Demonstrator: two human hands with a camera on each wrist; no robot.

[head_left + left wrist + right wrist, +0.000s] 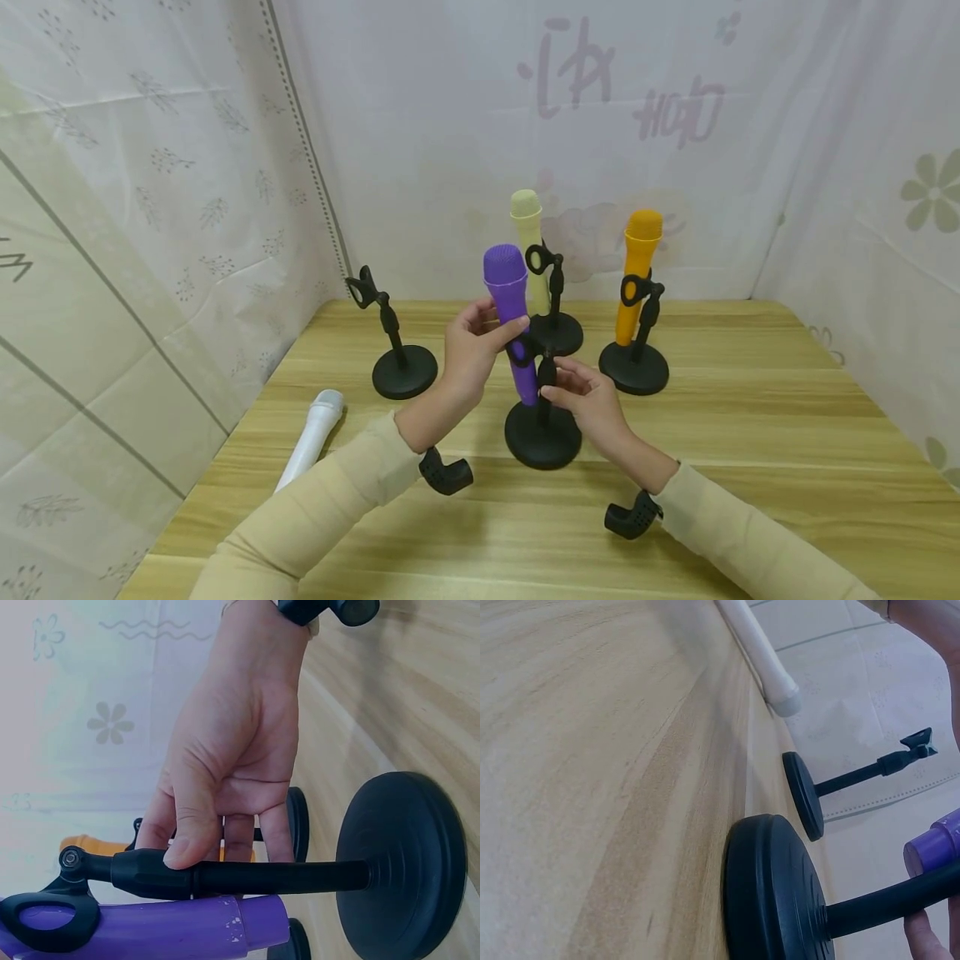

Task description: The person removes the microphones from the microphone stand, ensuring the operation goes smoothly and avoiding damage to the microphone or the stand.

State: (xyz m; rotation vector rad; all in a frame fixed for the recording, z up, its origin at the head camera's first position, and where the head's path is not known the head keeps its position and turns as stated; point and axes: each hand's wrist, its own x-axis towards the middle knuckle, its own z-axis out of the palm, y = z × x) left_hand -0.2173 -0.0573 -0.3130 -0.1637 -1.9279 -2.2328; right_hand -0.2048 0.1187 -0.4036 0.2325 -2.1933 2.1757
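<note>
A purple microphone [507, 279] leans in the clip of a black microphone stand [543, 437]. My left hand [471, 350] grips the microphone's body just below its head, thumb across the front. The right hand [592, 406] pinches the stand's post below the clip. From the left wrist, the right hand [232, 765] appears across the view with its thumb on the post, the purple microphone's lower end [262, 922] beside it. In the right wrist view the stand's round base [772, 892] sits flat on the table, and much of the microphone is out of frame.
A cream microphone [527, 218] and an orange microphone [641, 250] stand in clips behind. At the left is a stand [405, 371] with a bare clip. A white microphone [311, 437] lies on the wooden table [750, 467]. Printed curtains [450, 125] enclose the back and sides.
</note>
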